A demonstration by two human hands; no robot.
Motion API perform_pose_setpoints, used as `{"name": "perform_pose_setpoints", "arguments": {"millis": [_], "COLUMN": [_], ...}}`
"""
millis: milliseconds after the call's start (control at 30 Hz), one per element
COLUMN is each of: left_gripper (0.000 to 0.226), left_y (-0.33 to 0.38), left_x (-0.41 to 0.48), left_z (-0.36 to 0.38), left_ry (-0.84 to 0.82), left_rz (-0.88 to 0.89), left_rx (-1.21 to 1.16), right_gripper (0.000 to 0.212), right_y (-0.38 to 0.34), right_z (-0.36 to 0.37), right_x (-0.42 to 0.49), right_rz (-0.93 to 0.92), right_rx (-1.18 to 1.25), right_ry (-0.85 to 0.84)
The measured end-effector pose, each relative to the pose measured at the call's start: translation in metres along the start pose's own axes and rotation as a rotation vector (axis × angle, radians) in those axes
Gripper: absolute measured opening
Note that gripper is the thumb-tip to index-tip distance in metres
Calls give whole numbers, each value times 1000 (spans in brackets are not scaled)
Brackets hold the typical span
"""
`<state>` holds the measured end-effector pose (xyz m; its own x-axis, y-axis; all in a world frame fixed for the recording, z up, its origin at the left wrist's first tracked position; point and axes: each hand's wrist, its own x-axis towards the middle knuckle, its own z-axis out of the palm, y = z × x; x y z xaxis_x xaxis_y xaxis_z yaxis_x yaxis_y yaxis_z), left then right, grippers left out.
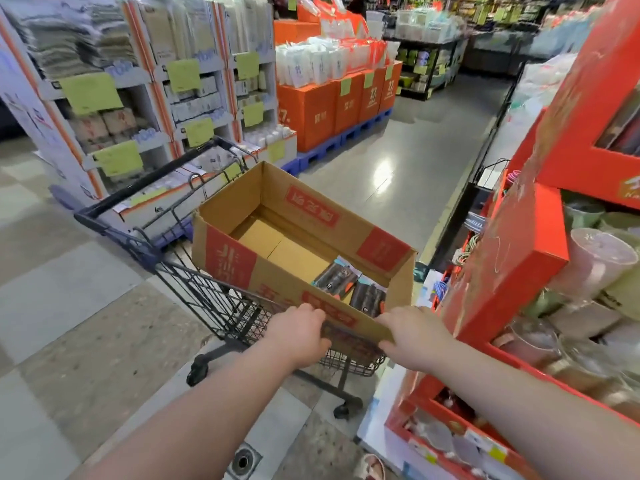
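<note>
An open cardboard box [242, 268] with red printed panels sits tilted on top of a black wire shopping cart [221, 303]. Inside the box, at its near right corner, lie two dark packaged items [349, 285]. My left hand [299, 332] grips the box's near rim, fingers curled over the edge. My right hand [412, 332] grips the same rim at the near right corner. Both forearms reach in from the bottom of the view.
A red display stand [512, 271] with cups and glassware stands close on the right. White shelving with pale goods [145, 98] lines the left, orange boxes on a blue pallet [332, 109] further back. A shiny aisle floor [415, 161] runs ahead. A floor drain [244, 460] lies below.
</note>
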<state>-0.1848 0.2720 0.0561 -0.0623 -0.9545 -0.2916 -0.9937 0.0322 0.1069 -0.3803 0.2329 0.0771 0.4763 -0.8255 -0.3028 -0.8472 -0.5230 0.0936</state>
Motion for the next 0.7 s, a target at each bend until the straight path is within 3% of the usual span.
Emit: {"name": "perform_pose_setpoints", "arguments": {"millis": [400, 567, 700], "left_gripper": [43, 47, 49], "left_y": [-33, -22, -12], "left_x": [65, 123, 162], "left_z": [-12, -18, -16], "left_ry": [-51, -118, -156], "left_rz": [-46, -35, -23], "left_rx": [12, 17, 9], "right_gripper": [27, 35, 26], "right_y": [25, 58, 83], "right_z": [11, 24, 45], "right_x": [99, 141, 162], "right_rz": [-4, 61, 89], "right_rx": [100, 199, 242], "right_ry": [-91, -112, -136]}}
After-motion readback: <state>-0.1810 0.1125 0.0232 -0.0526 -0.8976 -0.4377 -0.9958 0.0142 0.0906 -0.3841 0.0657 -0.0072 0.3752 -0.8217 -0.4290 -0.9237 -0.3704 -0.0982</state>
